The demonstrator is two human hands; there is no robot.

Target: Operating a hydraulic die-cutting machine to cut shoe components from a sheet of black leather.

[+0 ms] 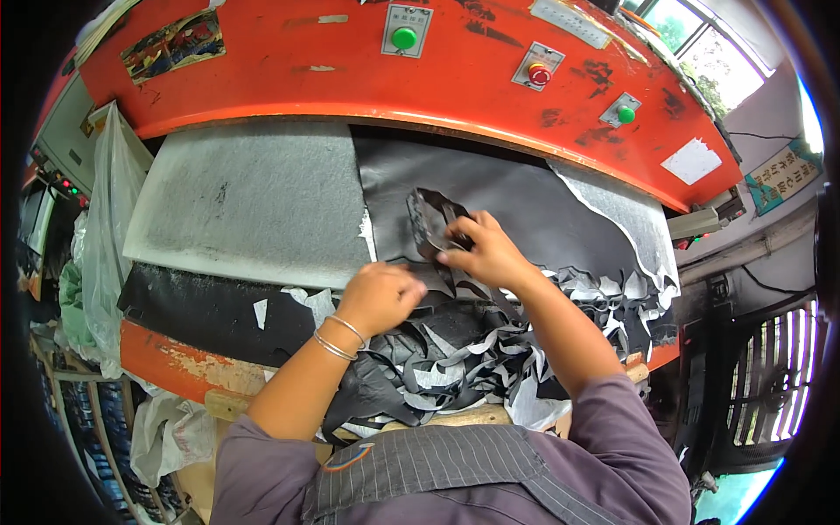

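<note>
I'm holding the dark frame up on its side with my right hand, over the near-left part of the black sheet. Probably I'm gripping it by the side nearest me because that's leaving its far side and hollow middle free of my fingers. Whether its lower rim is touching the sheet, I can't tell.

The sheet is lying flat across the grey pad, under the front of the orange machine beam, likely so it's getting even backing. The scraps, black with pale backs, are bunching along the near edge, seemingly where they're staying off most of the sheet.

Grip: right thumb and fingers are closing partway, pinching the frame's near side between them; the hand isn't making a full fist. My left hand is blurring, fingers loosely curling by the sheet's near-left corner, just apart from the frame. I'm not seeing anything clearly in it; can't tell whether it's pinching a scrap or how far it's opening.
</note>
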